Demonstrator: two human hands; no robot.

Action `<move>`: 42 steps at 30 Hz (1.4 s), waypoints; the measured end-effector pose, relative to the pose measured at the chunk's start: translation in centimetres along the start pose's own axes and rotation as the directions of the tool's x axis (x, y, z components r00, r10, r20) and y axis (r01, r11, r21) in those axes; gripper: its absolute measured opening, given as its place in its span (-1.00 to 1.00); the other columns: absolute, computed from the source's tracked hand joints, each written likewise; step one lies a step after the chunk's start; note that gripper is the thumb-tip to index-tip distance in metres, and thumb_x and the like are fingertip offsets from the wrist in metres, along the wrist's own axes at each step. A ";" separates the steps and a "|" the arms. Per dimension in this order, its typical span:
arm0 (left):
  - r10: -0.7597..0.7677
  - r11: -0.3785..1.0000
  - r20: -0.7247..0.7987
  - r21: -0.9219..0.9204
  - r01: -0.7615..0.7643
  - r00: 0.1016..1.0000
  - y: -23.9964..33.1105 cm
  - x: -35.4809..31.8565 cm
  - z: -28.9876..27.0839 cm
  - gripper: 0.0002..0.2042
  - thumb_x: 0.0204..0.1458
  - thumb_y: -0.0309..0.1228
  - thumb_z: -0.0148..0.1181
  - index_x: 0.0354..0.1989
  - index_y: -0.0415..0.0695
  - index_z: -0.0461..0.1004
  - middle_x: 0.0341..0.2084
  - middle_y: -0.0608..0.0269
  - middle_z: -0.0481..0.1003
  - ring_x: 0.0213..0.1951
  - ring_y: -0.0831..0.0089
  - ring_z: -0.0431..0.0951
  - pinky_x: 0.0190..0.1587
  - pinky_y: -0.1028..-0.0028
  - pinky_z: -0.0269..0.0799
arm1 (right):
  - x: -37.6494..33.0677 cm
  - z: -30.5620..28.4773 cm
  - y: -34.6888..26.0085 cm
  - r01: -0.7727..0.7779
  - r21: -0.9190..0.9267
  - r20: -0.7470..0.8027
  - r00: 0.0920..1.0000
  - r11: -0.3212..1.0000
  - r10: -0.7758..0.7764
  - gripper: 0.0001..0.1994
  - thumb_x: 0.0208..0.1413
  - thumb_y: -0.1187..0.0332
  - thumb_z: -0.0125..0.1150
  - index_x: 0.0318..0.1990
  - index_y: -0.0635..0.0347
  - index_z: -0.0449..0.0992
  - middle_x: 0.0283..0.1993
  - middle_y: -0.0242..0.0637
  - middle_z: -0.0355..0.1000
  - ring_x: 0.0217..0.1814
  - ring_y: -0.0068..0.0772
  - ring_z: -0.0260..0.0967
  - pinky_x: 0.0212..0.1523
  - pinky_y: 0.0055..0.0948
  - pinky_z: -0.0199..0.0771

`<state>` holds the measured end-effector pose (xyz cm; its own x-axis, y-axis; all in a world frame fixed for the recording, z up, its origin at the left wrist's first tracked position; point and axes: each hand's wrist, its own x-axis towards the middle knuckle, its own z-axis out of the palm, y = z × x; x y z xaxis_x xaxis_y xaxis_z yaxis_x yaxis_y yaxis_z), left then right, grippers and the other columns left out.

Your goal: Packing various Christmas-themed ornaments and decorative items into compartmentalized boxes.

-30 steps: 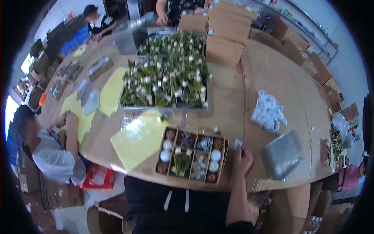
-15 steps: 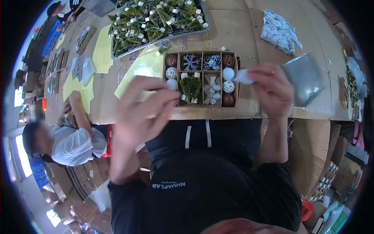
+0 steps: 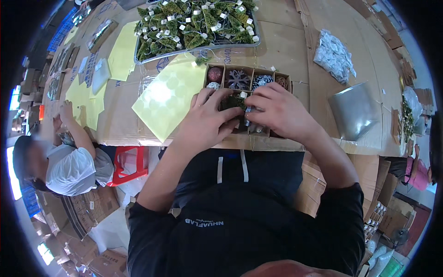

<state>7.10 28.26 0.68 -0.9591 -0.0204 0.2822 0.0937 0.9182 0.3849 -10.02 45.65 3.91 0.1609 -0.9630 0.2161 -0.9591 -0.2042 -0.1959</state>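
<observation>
A divided cardboard box of ornaments lies before me, both hands reaching into its near half. My left hand curls its fingers and thumb around a small green bottle-brush tree, partly hidden, with a white cube on it. My right hand bends over the compartment beside the tree; something whitish shows under its fingertips, too covered to name. Past my fingers sit a reddish-brown ball, a snowflake, a frosted pine cone and a brown twig ball.
Beyond the box stands a tray heaped with small trees. Yellow sheets lie to the left. Rightward are a pile of silvery packets and a clear plastic sleeve. A person works at the left, beside a red stool.
Both hands have come together over the box. The right hand, which held a small white packet beside the box, now reaches into it. My view has shifted slightly.
</observation>
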 end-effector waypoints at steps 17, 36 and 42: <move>0.011 0.995 -0.088 -0.098 -0.020 0.996 -0.2 -0.6 0.7 -0.73 -0.07 -0.31 0.33 -0.12 0.17 0.62 0.14 0.19 0.35 0.10 0.02 0.33 0.17 0.11 0.23 | -1.3 2.6 -2.8 -0.312 0.087 -0.160 0.933 0.946 0.322 -0.86 0.06 0.30 0.26 -0.26 0.12 0.58 -0.39 -0.34 0.37 -0.24 -0.26 0.41 -0.17 -0.25 0.37; -0.586 0.778 0.120 -0.192 0.598 0.801 -1.1 -2.7 -1.0 -0.80 0.24 -0.35 0.02 -0.22 -0.25 0.46 -0.55 -0.19 0.48 -0.44 -0.15 0.53 -0.38 0.08 0.43 | -12.4 4.6 0.3 -0.595 0.673 -0.500 0.072 0.440 0.863 -0.56 0.24 0.54 0.11 0.28 0.24 0.31 -0.36 -0.48 0.25 -0.39 -0.73 0.14 -0.38 -0.67 0.22; -0.638 0.676 0.097 -0.404 0.616 0.764 -1.4 -3.9 -2.7 -0.84 0.27 -0.47 0.01 -0.22 -0.33 0.44 -0.63 0.05 0.42 -0.57 0.43 0.54 -0.46 0.38 0.47 | -15.2 6.7 2.2 -0.606 0.713 -0.410 0.046 0.352 0.911 -0.56 0.26 0.51 0.12 0.28 0.26 0.28 -0.34 -0.46 0.30 -0.35 -0.71 0.23 -0.32 -0.68 0.32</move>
<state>11.46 25.99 1.46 -0.8183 -0.5632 -0.1150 -0.4197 0.4487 0.7890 -12.99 58.69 -6.24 -0.9616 -0.1586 0.2238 -0.2691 0.3861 -0.8823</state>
